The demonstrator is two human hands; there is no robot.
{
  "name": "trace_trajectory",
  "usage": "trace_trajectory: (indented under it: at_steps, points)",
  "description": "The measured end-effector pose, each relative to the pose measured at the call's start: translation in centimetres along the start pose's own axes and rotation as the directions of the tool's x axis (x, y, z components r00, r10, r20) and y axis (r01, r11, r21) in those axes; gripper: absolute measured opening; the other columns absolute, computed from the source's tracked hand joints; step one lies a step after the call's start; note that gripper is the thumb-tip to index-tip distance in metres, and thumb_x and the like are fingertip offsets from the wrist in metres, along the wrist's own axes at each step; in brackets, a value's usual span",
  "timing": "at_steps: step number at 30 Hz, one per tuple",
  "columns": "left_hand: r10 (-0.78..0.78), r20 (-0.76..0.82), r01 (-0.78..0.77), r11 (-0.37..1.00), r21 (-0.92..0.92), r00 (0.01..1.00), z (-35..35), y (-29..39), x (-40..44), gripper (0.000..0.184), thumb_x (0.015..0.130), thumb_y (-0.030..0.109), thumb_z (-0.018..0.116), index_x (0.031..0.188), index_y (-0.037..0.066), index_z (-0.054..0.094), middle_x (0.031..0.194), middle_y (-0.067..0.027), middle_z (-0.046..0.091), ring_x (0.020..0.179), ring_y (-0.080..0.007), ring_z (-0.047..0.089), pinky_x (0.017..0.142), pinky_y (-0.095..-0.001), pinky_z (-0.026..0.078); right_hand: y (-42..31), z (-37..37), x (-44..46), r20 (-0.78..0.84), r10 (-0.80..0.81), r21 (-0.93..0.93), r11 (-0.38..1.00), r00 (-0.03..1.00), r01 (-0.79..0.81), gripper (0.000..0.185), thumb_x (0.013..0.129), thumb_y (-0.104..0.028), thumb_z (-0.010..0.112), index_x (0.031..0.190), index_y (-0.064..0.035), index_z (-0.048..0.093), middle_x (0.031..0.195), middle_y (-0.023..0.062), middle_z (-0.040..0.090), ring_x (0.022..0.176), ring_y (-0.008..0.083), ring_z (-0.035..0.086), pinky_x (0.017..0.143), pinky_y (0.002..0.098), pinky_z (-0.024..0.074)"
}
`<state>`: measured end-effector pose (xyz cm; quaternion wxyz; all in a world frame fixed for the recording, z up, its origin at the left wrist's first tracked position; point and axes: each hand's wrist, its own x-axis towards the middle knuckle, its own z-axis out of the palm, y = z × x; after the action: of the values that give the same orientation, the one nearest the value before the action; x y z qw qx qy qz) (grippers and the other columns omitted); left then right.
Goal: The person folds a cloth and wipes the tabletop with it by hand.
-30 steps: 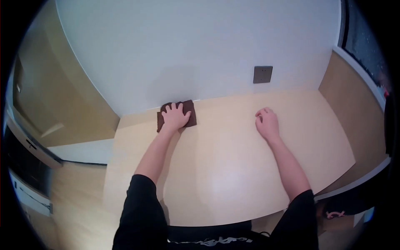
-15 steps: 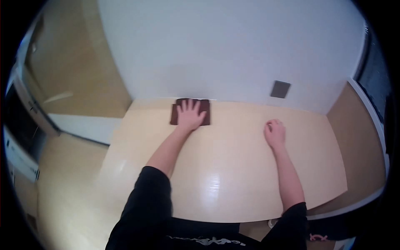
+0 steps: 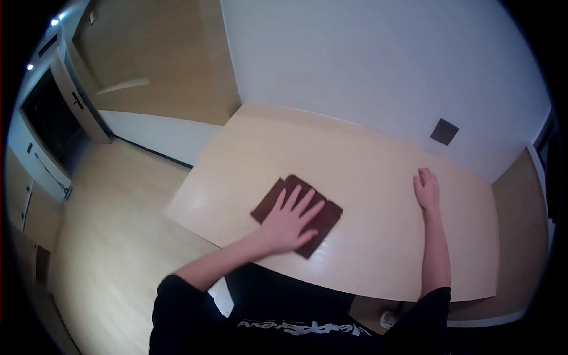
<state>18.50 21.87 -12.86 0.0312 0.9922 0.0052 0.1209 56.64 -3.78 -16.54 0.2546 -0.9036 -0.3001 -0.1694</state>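
Note:
A dark brown cloth, folded and with uneven edges, lies flat on the pale wood-look table near its front left edge. My left hand presses down on the cloth with fingers spread, covering its middle. On the right side of the table rests my right hand, its fingers loosely bent and the thumb apart from them. Nothing shows in that hand.
Behind the table rises a white wall with a dark square plate on it. A wooden side panel borders the right end. To the left are pale floor and a dark doorway.
My left hand has drawn the cloth from the wall side toward the front edge, and the cloth now lies at a slant. The view has turned left. My right hand stays on the table's right side.

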Motion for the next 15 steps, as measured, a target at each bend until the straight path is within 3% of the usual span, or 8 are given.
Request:
trace_trajectory:
  at_steps: [6, 9, 15]
  points:
    - [-0.138, 0.031, 0.139, 0.989, -0.053, 0.990, -2.9, 4.4, -6.8, 0.067, 0.087, 0.043, 0.059, 0.145, 0.016, 0.039, 0.151, -0.0160, 0.030, 0.139, -0.0401, 0.026, 0.112, -0.0570, 0.020, -0.5, -0.6, -0.1, 0.014, 0.013, -0.019, 1.000, 1.000, -0.013, 0.038, 0.087, -0.028, 0.060, 0.117, -0.0046, 0.061, 0.132, 0.0207, 0.053, 0.124, 0.0356, 0.047, 0.105, 0.0435, 0.0374]
    - [-0.331, -0.074, 0.324, 0.942, -0.093, 0.941, -2.5, 5.4, -7.1, 0.064, 0.085, 0.042, 0.062, 0.140, 0.015, 0.046, 0.149, -0.0131, 0.036, 0.138, -0.0355, 0.030, 0.112, -0.0548, 0.022, -0.4, -0.5, -0.1, -0.010, 0.014, -0.031, 0.999, 1.000, -0.014, 0.037, 0.087, -0.027, 0.059, 0.116, -0.0041, 0.061, 0.132, 0.0205, 0.052, 0.124, 0.0359, 0.047, 0.105, 0.0434, 0.0372]
    - [-0.273, 0.062, 0.276, 0.960, -0.045, 0.960, -3.1, 4.8, -6.8, 0.067, 0.086, 0.044, 0.059, 0.143, 0.014, 0.040, 0.151, -0.0155, 0.030, 0.140, -0.0390, 0.023, 0.112, -0.0580, 0.017, -0.9, -0.9, -0.4, 0.010, 0.031, -0.003, 1.000, 0.999, -0.031, 0.037, 0.087, -0.027, 0.059, 0.115, -0.0040, 0.060, 0.133, 0.0194, 0.052, 0.125, 0.0354, 0.045, 0.106, 0.0434, 0.0361]
